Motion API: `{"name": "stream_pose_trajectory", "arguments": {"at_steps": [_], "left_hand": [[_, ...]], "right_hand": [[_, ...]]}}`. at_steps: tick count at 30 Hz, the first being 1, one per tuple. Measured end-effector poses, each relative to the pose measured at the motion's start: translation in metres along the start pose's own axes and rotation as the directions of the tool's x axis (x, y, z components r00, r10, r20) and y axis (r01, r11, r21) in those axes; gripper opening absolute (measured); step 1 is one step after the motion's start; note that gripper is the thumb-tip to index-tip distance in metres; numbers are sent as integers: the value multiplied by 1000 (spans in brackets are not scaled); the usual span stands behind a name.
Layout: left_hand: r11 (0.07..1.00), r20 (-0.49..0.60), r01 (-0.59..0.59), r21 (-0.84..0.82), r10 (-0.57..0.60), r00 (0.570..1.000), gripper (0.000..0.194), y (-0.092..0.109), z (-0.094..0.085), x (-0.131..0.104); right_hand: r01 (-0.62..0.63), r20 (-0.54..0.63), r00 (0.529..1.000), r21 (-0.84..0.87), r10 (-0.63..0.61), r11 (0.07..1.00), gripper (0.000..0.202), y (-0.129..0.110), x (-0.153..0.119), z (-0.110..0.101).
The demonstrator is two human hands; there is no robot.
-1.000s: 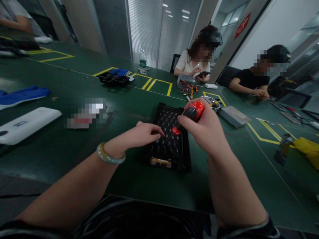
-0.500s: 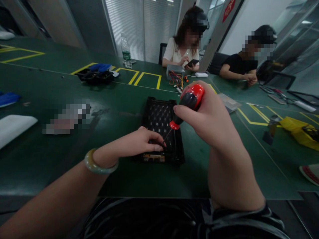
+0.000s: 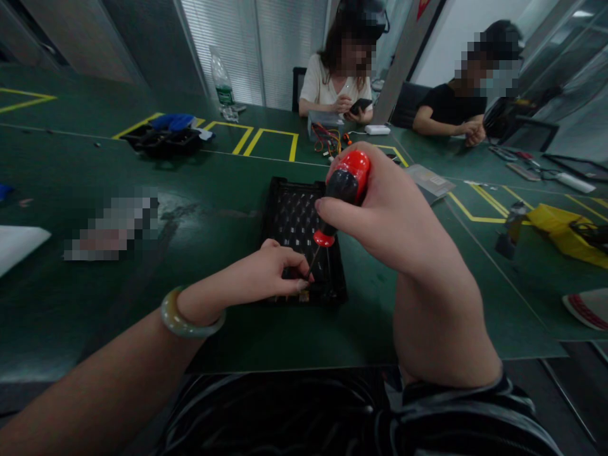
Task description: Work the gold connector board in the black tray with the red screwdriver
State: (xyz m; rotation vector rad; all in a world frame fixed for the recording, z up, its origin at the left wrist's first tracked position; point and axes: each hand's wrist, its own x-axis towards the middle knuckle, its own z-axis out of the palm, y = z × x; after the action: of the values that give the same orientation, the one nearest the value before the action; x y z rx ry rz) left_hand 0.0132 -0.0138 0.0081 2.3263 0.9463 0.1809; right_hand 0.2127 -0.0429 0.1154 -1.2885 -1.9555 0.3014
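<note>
A screwdriver [image 3: 342, 183] with a red and black handle is gripped in my right hand [image 3: 389, 202], its thin shaft slanting down to the left. The shaft's tip meets the near part of a black rectangular casing [image 3: 339, 272] lying on the table, whose inside has a dark patterned panel [image 3: 297, 215]. My left hand [image 3: 280, 269], with a bangle [image 3: 187, 316] at its wrist, reaches over the casing's near edge. Its thumb and forefinger pinch together around the screwdriver's tip; anything small between them is hidden. A gold-brown strip [image 3: 304, 296] shows at the near edge.
A black tray [image 3: 161, 142] with blue items stands at back left, near a plastic bottle [image 3: 222, 85]. A metal box [image 3: 325, 123] with coloured wires sits ahead. Two people sit across the table [image 3: 228, 209]. A yellow bag [image 3: 565, 231] and a clear packet [image 3: 430, 183] lie right.
The whole view has shifted slightly, so things appear a little further left and higher. Both hands keep their hold at the casing's near part, the screwdriver still slanted there.
</note>
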Motion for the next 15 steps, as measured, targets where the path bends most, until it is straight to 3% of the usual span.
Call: {"name": "stream_pose_trajectory", "arguments": {"at_steps": [15], "left_hand": [[994,32,-106,8,106,994,13,-1,6,6]], "right_hand": [[-32,76,997,3,32,999,18,-3,1,-2]]}}
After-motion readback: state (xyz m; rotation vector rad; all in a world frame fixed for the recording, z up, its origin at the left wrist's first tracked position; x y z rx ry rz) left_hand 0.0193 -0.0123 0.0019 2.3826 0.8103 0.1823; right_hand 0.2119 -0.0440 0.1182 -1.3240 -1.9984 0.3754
